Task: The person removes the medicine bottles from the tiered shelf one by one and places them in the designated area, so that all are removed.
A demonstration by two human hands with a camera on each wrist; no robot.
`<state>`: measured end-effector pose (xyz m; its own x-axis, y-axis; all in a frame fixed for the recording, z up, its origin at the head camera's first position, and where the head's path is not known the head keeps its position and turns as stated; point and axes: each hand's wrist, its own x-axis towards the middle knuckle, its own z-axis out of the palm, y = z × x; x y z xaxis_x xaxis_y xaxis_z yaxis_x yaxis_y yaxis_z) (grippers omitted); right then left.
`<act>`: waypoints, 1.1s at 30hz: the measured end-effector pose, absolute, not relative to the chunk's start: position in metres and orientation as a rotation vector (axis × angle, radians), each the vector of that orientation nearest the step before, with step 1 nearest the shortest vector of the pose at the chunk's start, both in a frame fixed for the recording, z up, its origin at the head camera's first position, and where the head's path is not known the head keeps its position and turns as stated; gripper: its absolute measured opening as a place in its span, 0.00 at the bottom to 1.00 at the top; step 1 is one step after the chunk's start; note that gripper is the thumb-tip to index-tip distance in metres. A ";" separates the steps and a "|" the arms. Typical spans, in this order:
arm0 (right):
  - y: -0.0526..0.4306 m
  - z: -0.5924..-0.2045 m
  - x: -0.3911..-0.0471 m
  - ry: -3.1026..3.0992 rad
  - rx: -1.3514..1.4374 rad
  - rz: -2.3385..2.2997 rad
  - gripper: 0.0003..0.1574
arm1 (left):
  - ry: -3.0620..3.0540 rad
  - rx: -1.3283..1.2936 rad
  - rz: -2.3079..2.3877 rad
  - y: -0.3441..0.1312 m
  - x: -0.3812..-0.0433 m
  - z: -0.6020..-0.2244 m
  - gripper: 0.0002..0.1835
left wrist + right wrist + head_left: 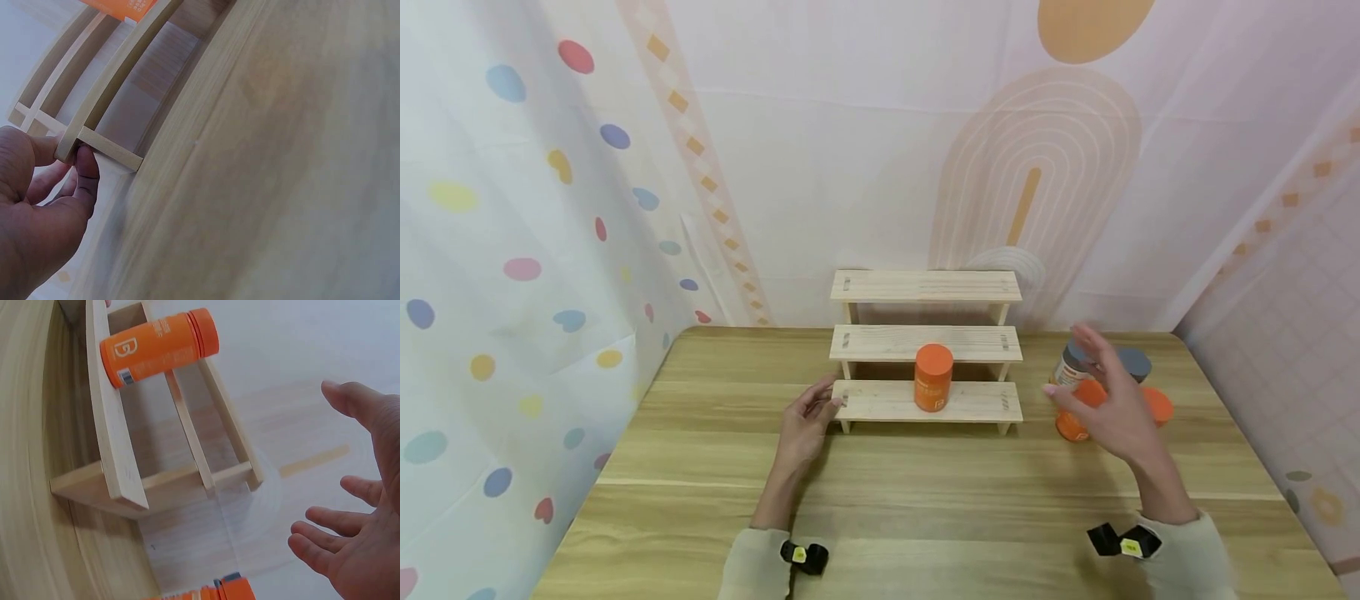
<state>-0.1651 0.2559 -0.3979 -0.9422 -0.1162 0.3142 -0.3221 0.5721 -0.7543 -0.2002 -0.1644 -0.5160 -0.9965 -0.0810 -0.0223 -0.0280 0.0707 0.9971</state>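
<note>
A three-step wooden display shelf point(880, 402) stands at the back of the table. My left hand point(802, 429) pinches the left end of its lowest step; in the left wrist view the thumb lies on top of the plank point(103, 94) and a finger is under it. On that lowest step an orange jar point(933, 382) with an orange lid stands upright, right of the middle. My right hand point(1120, 412) is in the air to the right of the shelf, fingers spread and holding nothing. Behind it, partly hidden, are an orange jar point(1072, 427) and a grey-lidded bottle point(1069, 369).
Another orange-lidded jar point(1160, 406) and another grey lid point(1137, 363) show beyond the right hand. The wood-grain table point(925, 517) ends at a patterned curtain point(820, 183) behind the shelf and along both sides.
</note>
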 end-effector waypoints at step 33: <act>0.166 -0.422 -0.200 -2.529 0.641 1.660 0.56 | -2.271 0.116 -2.104 -0.164 -0.199 -0.517 0.23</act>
